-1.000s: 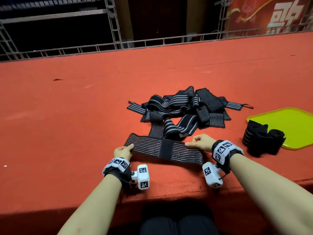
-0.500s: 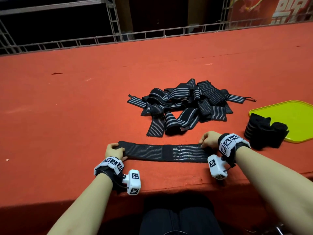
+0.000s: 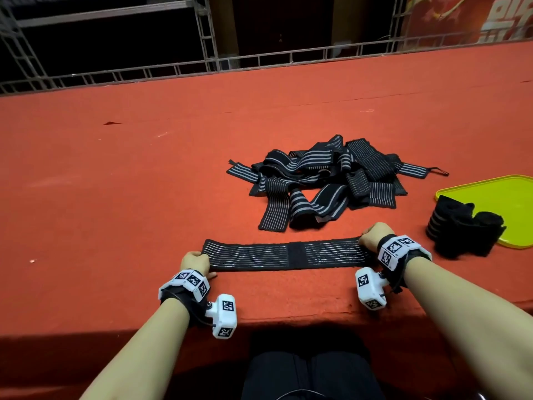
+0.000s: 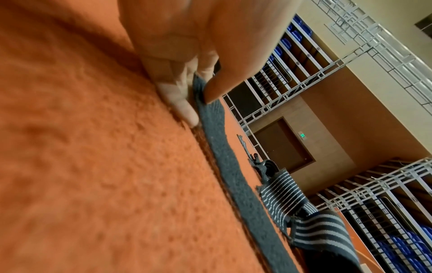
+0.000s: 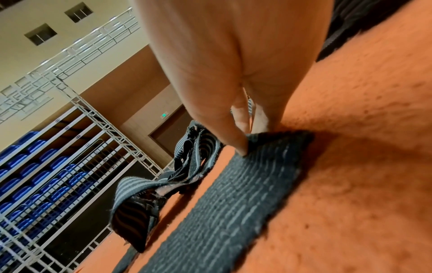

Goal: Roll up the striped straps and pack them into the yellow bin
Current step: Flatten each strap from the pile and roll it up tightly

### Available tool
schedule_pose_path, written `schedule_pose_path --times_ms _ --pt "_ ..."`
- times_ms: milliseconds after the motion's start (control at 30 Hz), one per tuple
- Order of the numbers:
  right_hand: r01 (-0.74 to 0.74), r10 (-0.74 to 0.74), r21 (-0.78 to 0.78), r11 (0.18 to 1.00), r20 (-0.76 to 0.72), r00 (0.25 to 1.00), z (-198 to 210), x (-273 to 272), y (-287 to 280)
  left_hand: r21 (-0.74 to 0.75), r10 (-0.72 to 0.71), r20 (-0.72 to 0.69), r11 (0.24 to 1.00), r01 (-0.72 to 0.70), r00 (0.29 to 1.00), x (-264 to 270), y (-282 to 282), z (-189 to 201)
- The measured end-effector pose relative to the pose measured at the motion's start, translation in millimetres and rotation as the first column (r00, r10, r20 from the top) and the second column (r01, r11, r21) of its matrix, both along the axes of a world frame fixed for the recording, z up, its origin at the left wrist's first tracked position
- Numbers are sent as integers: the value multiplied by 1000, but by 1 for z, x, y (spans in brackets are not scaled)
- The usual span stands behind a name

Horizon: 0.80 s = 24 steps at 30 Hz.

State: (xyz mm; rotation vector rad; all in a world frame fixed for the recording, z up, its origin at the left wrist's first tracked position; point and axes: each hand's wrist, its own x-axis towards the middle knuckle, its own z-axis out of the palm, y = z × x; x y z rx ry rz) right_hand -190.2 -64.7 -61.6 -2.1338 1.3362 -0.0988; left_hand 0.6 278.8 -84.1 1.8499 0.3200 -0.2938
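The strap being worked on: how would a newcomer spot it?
On the red table, nearer than the tangled strap pile, one striped strap lies flat. Unlike the others, it is stretched straight, its ends pinched by the left hand and right hand.

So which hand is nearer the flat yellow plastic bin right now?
Right. The right hand pinches the stretched strap's end just left of the yellow bin; the left hand pinches the far end.

Right of the right hand point(image 3: 371, 238), the flat yellow plastic bin point(image 3: 490, 194) is cut off by the picture's edge, its near corner hidden behind dark rolled elastic straps point(image 3: 461, 226). Both hands' fingertips curl out of sight from the head view.
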Motion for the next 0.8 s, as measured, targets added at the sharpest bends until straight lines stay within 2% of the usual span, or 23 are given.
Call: schedule_pose_path --times_ms 67,100,167,233,267,367,433,533,567,667,733,800 --pt "26 -26 -8 1000 -4 1000 0 -2 0 183 -46 82 983 31 996 4 0 -1" --pt "49 -49 0 999 1 999 0 -4 -1 226 -64 111 973 38 992 4 1 -1" --pt "66 -68 48 997 42 997 -1 -7 -3 217 -80 157 975 45 984 7 0 -2" --pt "73 -96 124 990 193 976 -2 -7 -6 151 -84 202 987 54 976 9 1 1" --pt "89 -136 166 982 299 945 -2 -6 -8 136 -94 234 989 63 968 9 1 5" --pt "136 -254 243 960 561 788 3 -9 -10 82 -94 332 994 71 939 5 0 18" --pt "121 -321 330 936 659 680 8 -11 -10 1 -57 351 998 60 935 7 -2 18" --pt "154 -443 445 882 673 592 8 -14 -12 -213 -29 230 974 79 973 13 -6 14" --pt "151 -452 460 875 666 593 6 -16 -12 -202 -59 183 975 96 981 15 -6 11" --pt "135 -306 323 937 568 764 -9 -23 -12 -117 -87 106 988 100 991 12 -3 9" --pt "152 -245 223 963 484 840 -17 -29 -11 -71 -121 140 989 132 983 8 -1 7" --pt "173 -237 186 967 415 878 -20 -32 -12 39 -213 174 977 210 961 4 0 7"
